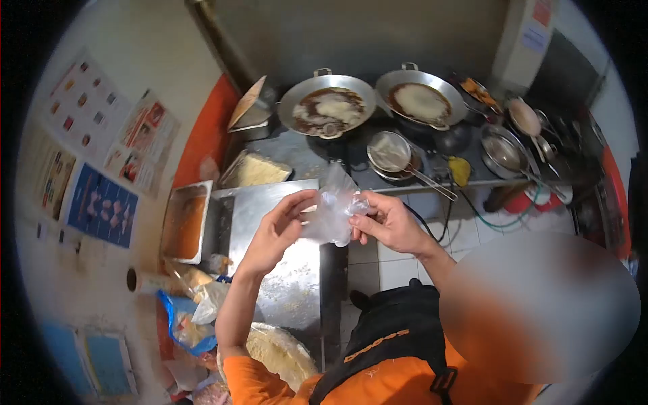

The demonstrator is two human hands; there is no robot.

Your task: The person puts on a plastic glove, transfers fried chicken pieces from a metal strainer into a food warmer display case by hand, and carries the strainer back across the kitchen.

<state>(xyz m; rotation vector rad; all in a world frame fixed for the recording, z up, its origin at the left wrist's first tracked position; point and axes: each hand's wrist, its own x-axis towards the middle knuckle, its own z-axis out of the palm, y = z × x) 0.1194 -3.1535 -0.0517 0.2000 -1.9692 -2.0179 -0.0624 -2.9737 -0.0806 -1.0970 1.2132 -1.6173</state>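
A crumpled, thin clear plastic glove or small bag is held up in front of me; its exact kind is hard to make out. My right hand pinches its right side between thumb and fingers. On the other side, my left hand has its fingers curved and apart, right beside the plastic. Whether those fingertips touch it I cannot tell. Below both hands lies a metal worktop scattered with pale crumbs.
Two wide pans of bubbling oil, a left pan and a right pan, stand at the back. A strainer sits before them. Left are a tray of orange liquid and a crumb tray; a flour tub is near me.
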